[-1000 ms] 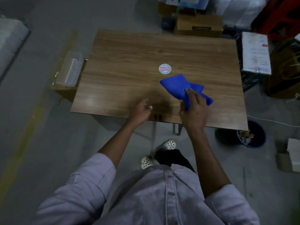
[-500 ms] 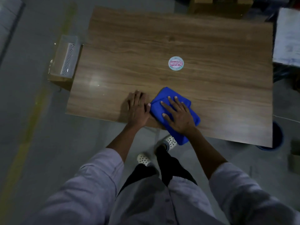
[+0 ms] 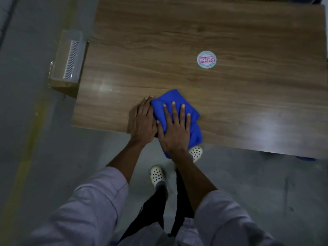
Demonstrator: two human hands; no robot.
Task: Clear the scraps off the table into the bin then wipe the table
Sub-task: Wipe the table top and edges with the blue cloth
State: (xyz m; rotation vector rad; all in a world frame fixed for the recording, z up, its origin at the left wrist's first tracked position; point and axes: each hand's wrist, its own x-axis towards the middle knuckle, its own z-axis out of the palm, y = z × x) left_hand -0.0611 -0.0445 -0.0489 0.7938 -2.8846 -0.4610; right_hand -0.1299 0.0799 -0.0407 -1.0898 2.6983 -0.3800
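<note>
The blue cloth [image 3: 178,97] lies folded at the near edge of the tabletop [image 3: 239,107]. Its long axis runs from near to far, and its near end hangs over the edge above a white perforated shoe [image 3: 196,152]. The right hand [image 3: 174,132] presses flat on top of it, with its fingers straight and spread, pointing away from the person. The left hand [image 3: 142,121] lies just beside it on the wood, fingers extended and close together, touching the cloth's left edge. Farther back and to the right sits a round sticker [image 3: 206,59], well apart. A clear plastic box [image 3: 69,57] stands off the tabletop's left side.
</note>
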